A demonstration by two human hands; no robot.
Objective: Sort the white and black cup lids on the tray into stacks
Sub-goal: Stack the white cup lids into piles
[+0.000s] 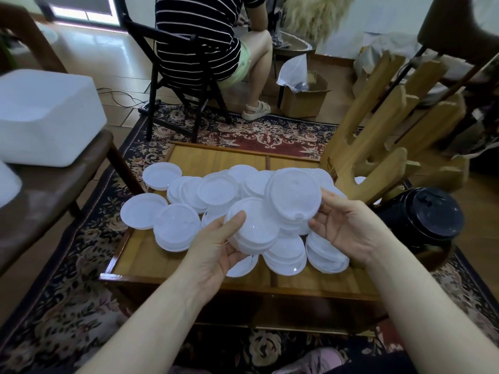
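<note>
- Head view, centre: wooden tray (151, 255) w/ raised rim, set on a patterned rug (67, 306); a wooden divider runs near-to-far through its middle.
- Tray contents: loose pile of white lids (216, 188), many overlapping, spread from far left to near right of the tray. Two single lids lie at the left edge, one (161, 175) farther, one (143, 214) nearer.
- Left hand (216, 249): palm up, fingers curled under a short stack of white lids (252, 228), thumb pressed on the top lid's left side. Stack sits just right of and above the palm, over the pile's near-centre.
- Right hand (348, 228): palm facing left, fingers partly curled; thumb and fingertips pinch the right rim of a second stack of white lids (294, 198), held tilted. This stack lies left of the hand, touching/overlapping the left-hand stack on its far-right side.
- Black lids (429, 211): one dark stack at the right, just beyond the tray's right side, well apart from both hands.
- Right, far: wooden rack (378, 147) w/ upward prongs, base beside the tray's far-right corner.
- Left: brown chair (54, 184) carrying a white foam box (46, 117).
- Far centre: seated person in striped top on a black chair (172, 85); cardboard box (305, 95) w/ plastic bag to the right of them.
</note>
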